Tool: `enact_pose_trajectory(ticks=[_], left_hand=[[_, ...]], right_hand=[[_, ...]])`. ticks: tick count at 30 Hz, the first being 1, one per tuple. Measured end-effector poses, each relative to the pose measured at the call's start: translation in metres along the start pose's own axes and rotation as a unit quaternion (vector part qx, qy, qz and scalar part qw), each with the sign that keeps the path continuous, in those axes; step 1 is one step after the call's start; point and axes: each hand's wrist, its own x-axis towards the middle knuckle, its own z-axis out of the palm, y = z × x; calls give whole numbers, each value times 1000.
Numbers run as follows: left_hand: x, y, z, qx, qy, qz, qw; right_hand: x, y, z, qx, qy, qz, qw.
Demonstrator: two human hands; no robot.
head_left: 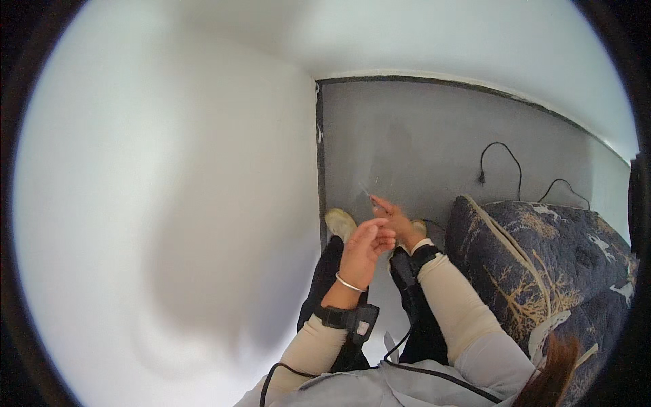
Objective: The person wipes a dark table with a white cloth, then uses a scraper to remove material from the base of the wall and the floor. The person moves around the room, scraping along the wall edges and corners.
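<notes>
My left hand (366, 248) is raised in front of my body, a silver bangle (348, 282) round its wrist. Its fingers are loosely bent, thumb a little apart, and nothing shows in them. Just beyond it, partly overlapped by its fingertips, is my right hand (401, 225). The right fingers are closed on a small thin pale piece (365, 190) that points up and to the left, above the grey floor (420, 136). It is too small and blurred to name. Both wrists carry black straps; the left one bears a dark box (364, 323).
White walls (237, 169) rise at the left and far side, dark strips along their base. At the right lies a dark quilted bundle (536, 264) with tree and deer patterns. A black cable (502, 144) lies behind it. My pale shoes (339, 224) are close to the left wall.
</notes>
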Motion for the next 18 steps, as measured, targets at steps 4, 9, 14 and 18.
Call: enact_pose_trajectory(ticks=[4, 9, 14, 18], left_hand=[[38, 16, -44, -99, 41, 27, 994], [84, 80, -69, -112, 86, 166, 976], [85, 121, -77, -63, 42, 237, 968], [74, 143, -64, -73, -16, 319, 945]], right_hand=[[15, -3, 39, 71, 9, 59, 996], [60, 1, 85, 78, 7, 97, 992], [110, 10, 128, 84, -46, 116, 989], [158, 27, 127, 47, 9, 16, 999]])
